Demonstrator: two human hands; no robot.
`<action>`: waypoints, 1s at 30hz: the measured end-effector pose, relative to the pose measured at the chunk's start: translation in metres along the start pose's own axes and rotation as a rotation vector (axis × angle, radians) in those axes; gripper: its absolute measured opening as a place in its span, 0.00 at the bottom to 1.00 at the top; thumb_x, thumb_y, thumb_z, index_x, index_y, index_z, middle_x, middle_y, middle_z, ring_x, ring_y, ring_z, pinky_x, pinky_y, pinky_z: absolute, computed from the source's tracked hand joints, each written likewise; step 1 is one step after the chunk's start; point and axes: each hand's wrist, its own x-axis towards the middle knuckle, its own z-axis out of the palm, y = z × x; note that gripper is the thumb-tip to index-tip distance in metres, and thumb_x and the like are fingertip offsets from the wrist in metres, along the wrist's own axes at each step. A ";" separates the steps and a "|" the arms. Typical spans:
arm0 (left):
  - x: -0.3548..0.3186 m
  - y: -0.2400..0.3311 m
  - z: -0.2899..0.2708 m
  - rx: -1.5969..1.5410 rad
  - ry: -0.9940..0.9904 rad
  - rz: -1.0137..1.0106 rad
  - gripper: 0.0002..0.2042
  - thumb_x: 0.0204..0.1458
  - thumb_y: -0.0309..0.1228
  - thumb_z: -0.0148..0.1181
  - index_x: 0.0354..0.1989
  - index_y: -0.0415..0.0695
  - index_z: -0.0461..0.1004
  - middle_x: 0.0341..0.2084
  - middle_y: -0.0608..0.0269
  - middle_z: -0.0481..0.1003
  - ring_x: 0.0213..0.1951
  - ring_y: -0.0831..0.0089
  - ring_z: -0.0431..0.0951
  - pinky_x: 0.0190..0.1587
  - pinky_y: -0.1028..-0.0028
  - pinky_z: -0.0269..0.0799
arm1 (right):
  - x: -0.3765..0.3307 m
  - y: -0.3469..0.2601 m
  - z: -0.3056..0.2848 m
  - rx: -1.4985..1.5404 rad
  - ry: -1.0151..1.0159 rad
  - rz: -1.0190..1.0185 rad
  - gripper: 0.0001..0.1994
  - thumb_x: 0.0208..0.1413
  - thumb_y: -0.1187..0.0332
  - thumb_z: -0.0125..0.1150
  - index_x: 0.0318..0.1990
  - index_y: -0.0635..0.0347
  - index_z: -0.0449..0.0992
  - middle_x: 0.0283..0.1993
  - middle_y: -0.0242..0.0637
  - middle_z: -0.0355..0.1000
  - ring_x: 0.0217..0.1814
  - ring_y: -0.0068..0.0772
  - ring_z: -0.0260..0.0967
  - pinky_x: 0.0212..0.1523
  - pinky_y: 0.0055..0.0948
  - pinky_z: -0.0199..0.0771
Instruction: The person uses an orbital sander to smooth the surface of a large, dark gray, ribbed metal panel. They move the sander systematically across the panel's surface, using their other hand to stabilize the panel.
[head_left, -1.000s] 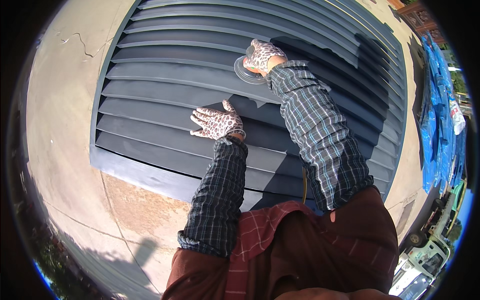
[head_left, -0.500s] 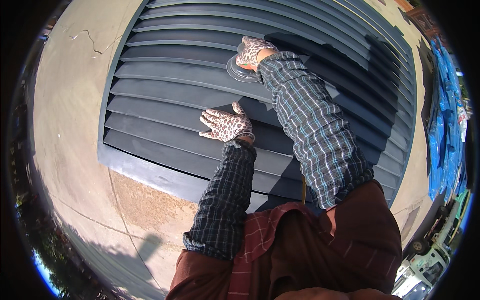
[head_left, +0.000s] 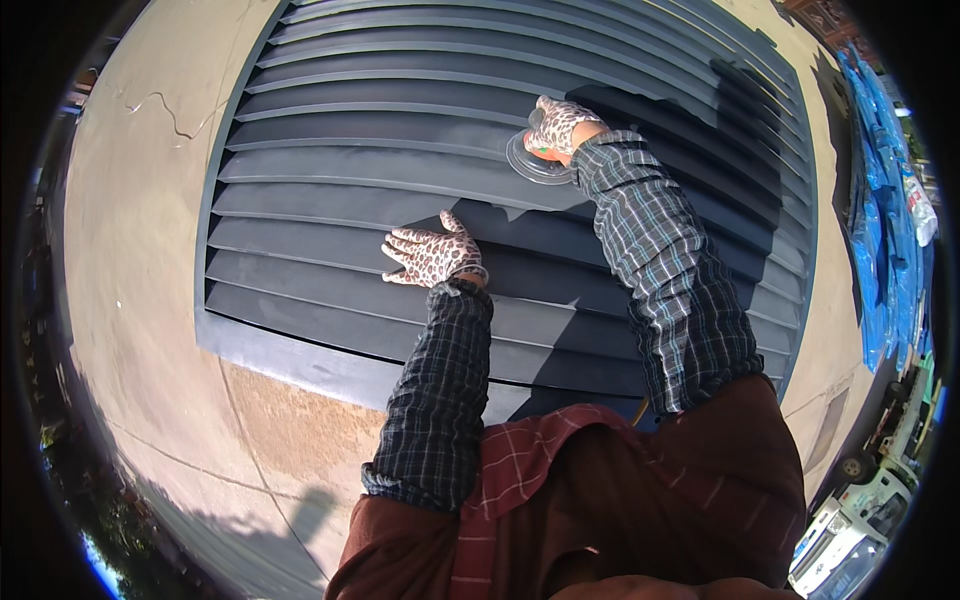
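The step in hand looks like smoothing the slats (head_left: 330, 167) of the dark panel (head_left: 290, 362). The right hand (head_left: 562, 127) is curled closed over the disc tool (head_left: 531, 168), its disc at a slat, far and right of the left hand (head_left: 433, 254). That one holds nothing, fingers spread wide, palm down at nearer slats; whether it bears weight, I cannot tell. The next move probably calls for a firm grip, disc level along the slat.
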 end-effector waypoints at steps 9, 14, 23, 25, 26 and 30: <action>-0.001 0.001 -0.001 -0.026 -0.020 0.014 0.46 0.67 0.63 0.33 0.78 0.33 0.42 0.79 0.47 0.42 0.81 0.59 0.35 0.77 0.38 0.26 | -0.022 0.065 -0.009 -0.072 0.038 0.058 0.44 0.51 0.52 0.72 0.75 0.53 0.60 0.73 0.46 0.65 0.72 0.51 0.66 0.71 0.40 0.68; 0.004 -0.003 0.000 -0.025 -0.021 0.008 0.46 0.66 0.64 0.34 0.78 0.33 0.41 0.79 0.47 0.42 0.81 0.59 0.36 0.77 0.38 0.26 | -0.020 0.056 -0.001 -0.049 0.077 0.009 0.41 0.52 0.53 0.69 0.74 0.53 0.62 0.69 0.48 0.69 0.70 0.51 0.69 0.69 0.40 0.72; -0.004 -0.013 -0.012 -0.030 -0.109 0.147 0.50 0.63 0.65 0.41 0.78 0.32 0.40 0.79 0.48 0.43 0.81 0.58 0.37 0.75 0.34 0.26 | 0.008 -0.049 0.010 -0.054 0.052 0.051 0.45 0.52 0.51 0.73 0.76 0.48 0.59 0.75 0.44 0.63 0.74 0.50 0.64 0.72 0.41 0.69; -0.002 -0.021 -0.020 -0.084 -0.185 0.214 0.51 0.62 0.65 0.47 0.78 0.34 0.39 0.80 0.50 0.41 0.81 0.59 0.36 0.75 0.32 0.26 | 0.012 -0.066 0.014 -0.049 0.067 0.051 0.43 0.52 0.51 0.73 0.75 0.49 0.60 0.72 0.45 0.66 0.72 0.50 0.67 0.69 0.41 0.71; 0.003 -0.027 -0.019 -0.129 -0.197 0.218 0.53 0.60 0.66 0.49 0.78 0.33 0.39 0.80 0.50 0.41 0.81 0.59 0.36 0.74 0.32 0.27 | 0.007 -0.081 0.018 -0.044 0.098 0.032 0.42 0.52 0.52 0.72 0.73 0.50 0.63 0.69 0.46 0.69 0.69 0.51 0.69 0.67 0.41 0.72; 0.018 -0.054 -0.031 -0.424 -0.268 0.287 0.50 0.56 0.55 0.65 0.79 0.44 0.45 0.79 0.52 0.46 0.80 0.58 0.41 0.74 0.32 0.28 | 0.008 -0.102 0.022 -0.084 0.180 0.048 0.42 0.53 0.50 0.71 0.75 0.49 0.61 0.71 0.47 0.68 0.71 0.51 0.68 0.69 0.41 0.71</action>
